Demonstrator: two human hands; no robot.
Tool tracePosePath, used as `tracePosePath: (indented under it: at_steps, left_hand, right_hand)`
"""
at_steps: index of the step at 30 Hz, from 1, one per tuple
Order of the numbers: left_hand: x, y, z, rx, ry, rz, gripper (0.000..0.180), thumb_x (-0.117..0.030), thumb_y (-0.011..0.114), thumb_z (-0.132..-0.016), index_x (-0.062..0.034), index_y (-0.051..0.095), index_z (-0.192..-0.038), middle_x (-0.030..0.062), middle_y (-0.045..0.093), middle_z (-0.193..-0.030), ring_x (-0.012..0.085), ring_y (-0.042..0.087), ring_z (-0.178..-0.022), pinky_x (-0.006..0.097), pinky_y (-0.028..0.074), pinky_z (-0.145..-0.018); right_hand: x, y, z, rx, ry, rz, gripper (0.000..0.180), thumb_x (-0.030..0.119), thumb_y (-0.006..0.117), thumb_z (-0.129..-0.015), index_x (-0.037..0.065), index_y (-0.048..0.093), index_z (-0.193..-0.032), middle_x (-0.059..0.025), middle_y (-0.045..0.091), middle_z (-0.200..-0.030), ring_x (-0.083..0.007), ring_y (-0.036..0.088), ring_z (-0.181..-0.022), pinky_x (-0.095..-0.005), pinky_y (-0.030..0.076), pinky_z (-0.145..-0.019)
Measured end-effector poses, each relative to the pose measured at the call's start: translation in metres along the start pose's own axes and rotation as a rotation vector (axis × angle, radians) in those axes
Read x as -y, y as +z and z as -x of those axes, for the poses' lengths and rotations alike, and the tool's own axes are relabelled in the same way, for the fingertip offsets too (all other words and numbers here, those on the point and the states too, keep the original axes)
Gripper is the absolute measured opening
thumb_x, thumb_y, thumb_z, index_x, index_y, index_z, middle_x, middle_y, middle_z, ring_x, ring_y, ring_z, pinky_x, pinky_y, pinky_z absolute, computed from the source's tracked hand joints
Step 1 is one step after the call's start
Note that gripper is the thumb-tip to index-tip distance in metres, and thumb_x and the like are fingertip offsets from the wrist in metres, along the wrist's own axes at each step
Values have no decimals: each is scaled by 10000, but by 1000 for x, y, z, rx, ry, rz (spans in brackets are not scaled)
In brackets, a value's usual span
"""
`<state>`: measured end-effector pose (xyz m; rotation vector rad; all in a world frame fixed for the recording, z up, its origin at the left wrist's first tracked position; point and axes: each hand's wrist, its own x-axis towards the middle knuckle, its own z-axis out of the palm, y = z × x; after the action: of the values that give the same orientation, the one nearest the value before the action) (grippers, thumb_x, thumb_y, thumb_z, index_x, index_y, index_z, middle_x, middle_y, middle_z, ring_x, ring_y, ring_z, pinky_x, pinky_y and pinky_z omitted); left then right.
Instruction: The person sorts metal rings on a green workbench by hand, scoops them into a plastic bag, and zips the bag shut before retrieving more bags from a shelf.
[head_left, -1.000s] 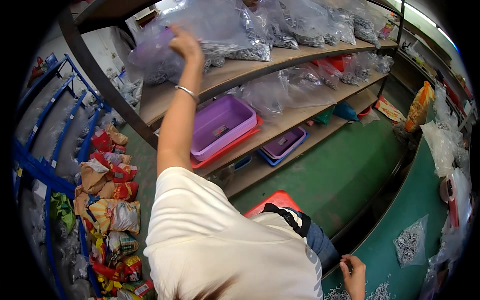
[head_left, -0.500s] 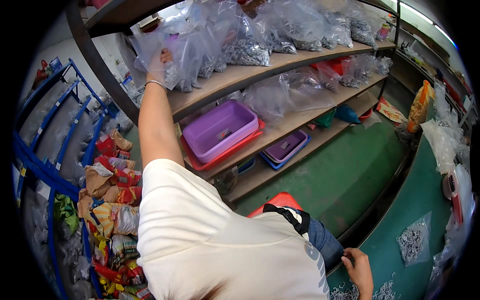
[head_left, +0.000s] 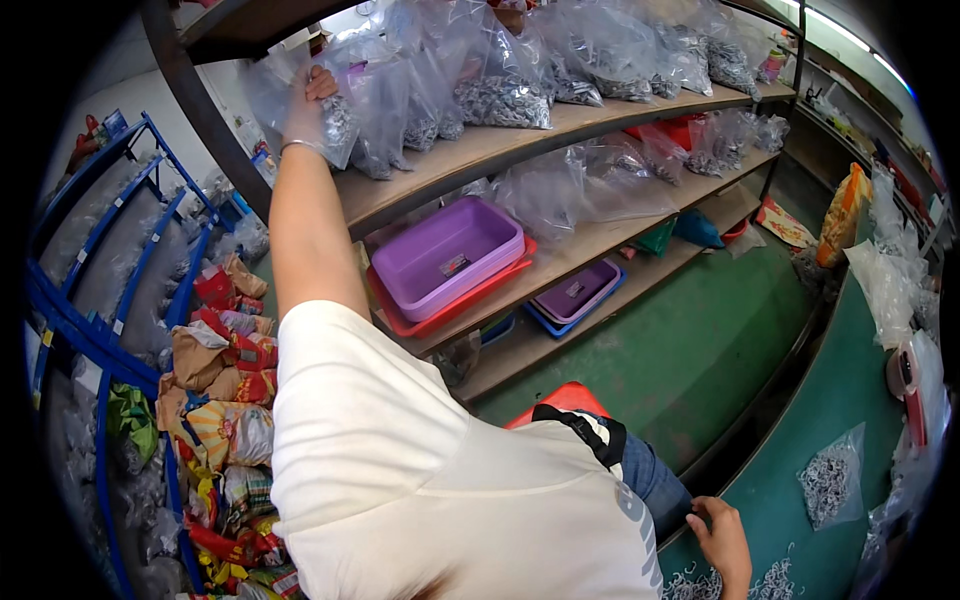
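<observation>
My left arm reaches up to the top shelf at the left. My left hand [head_left: 314,88] is closed on the gathered top of a clear plastic bag [head_left: 341,132], which has grey metal pieces in its lower part. Similar filled bags [head_left: 502,101] stand in a row along the shelf [head_left: 450,160] to its right. My right hand [head_left: 722,540] is low at the right by the edge of the green table [head_left: 800,420], fingers loosely bent and apart, nothing visible in them. Close to it lie loose metal hooks [head_left: 772,580]; farther off is a clear bag of hooks [head_left: 828,485].
Purple trays [head_left: 455,250] sit on red ones on the middle shelf, with more trays [head_left: 575,290] below. A blue rack [head_left: 100,340] and piled sacks [head_left: 235,430] stand left. A red stool [head_left: 560,400] is by my legs. A pink-and-red device [head_left: 905,385] lies on the table.
My left hand has risen slightly and shifted left, and the bag in its grip has moved up with it. The right hand has stayed nearly in place.
</observation>
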<state>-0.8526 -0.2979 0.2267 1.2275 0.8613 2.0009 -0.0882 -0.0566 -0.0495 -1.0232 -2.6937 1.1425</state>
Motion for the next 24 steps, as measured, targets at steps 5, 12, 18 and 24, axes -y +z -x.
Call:
tracePosePath:
  at_steps: [5,12,18,24]
  left_hand:
    - [32,51,-28,-1725,448,-1185,412,-309,469,-873,90,568,-844,108,596,-640,249,581,-583,340,465,-566]
    - [10,-40,20,-410,294,16,353,-260,476,-876,83,553,-851,42,499,-591,148,462,-475,266,379,-492]
    - [117,133,-6,-235,217,179,217,-180,484,-855,27,525,-804,-30,307,-483,70,294,-404,230,260,-425]
    - [87,136,31,-172,291,-47,193,-159,491,-861,3,516,-761,-16,361,-503,97,323,-410,240,278,-423]
  right_hand:
    - [2,0,0,-20,-6,24,242,74,652,-741,-34,591,-950,-178,612,-891,-336,584,-816,-381,461,-726]
    - [-6,3,0,14,-33,36,241,91,655,-741,-24,593,-944,-173,610,-902,-342,580,-833,-390,461,-727]
    - [-3,1,-2,-14,-49,116,225,99,659,-734,-17,596,-916,-175,603,-877,-354,570,-824,-401,456,-730]
    - [6,4,-20,-22,-197,197,204,72,648,-739,-16,596,-916,-167,612,-874,-349,576,-838,-394,462,-725]
